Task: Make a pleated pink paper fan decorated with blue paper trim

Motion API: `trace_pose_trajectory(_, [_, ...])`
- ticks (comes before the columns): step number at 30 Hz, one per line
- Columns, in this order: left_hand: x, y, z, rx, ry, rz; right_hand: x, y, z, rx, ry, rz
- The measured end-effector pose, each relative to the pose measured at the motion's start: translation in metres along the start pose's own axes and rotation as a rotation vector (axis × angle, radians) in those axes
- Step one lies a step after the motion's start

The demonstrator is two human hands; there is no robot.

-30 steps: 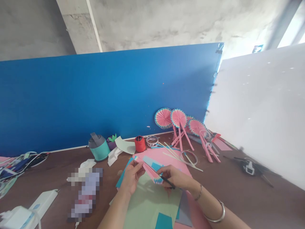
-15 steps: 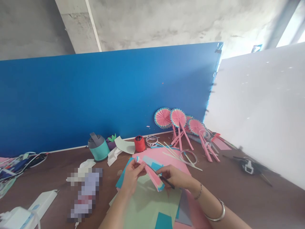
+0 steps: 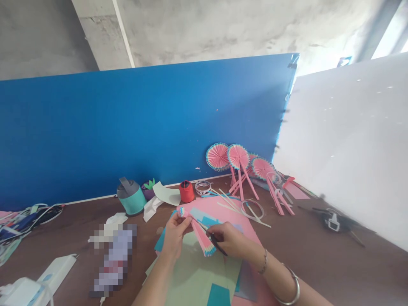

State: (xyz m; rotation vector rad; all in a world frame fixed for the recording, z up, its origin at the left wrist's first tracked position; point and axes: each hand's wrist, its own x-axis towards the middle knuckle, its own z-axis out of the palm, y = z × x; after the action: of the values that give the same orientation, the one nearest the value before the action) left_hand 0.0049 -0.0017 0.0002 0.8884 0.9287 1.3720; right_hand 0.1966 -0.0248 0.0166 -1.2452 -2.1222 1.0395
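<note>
Clearly, the left hand (image 3: 174, 236) pinches the far end of the folded pink paper (image 3: 201, 239) in a narrow grip, maybe so the folds do not spring open. The right hand (image 3: 232, 241) has its fingers curled around a dark tool (image 3: 219, 246), maybe scissors, along the paper's right side. The folded paper is between the hands, over a green sheet (image 3: 188, 280) on the worktop (image 3: 318, 267). Round paper fans (image 3: 238, 156) seem to lean on the blue wall (image 3: 127, 127), maybe for support. No words can be read; the purple thing (image 3: 116, 250) is blurry squares.
</note>
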Motion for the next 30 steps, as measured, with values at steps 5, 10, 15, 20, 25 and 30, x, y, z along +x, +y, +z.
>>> trace_pose_trajectory(5, [0.0,0.0002,-0.0003,-0.01,-0.014,0.002,0.0009,0.0016,0.0011,0.005,-0.005,0.009])
trace_pose_trajectory(10, [-0.0021,0.0032,0.0019,0.011,-0.03,0.001,0.0009,0.0049,0.003,0.011,0.016,-0.02])
trace_pose_trajectory(15, [-0.0027,0.003,0.0021,0.015,-0.034,-0.001,0.0013,0.0044,0.0043,0.031,0.015,-0.004])
trace_pose_trajectory(20, [-0.0012,0.0009,0.0003,0.002,-0.031,-0.004,0.0017,0.0008,0.0038,0.046,0.02,0.013])
trace_pose_trajectory(25, [-0.0002,0.0024,-0.001,-0.007,-0.061,-0.028,0.0023,0.001,0.0037,0.053,0.023,0.0])
trace_pose_trajectory(30, [0.0009,0.0045,-0.0028,0.059,-0.035,-0.017,0.0019,0.0028,0.0041,0.049,0.028,-0.015])
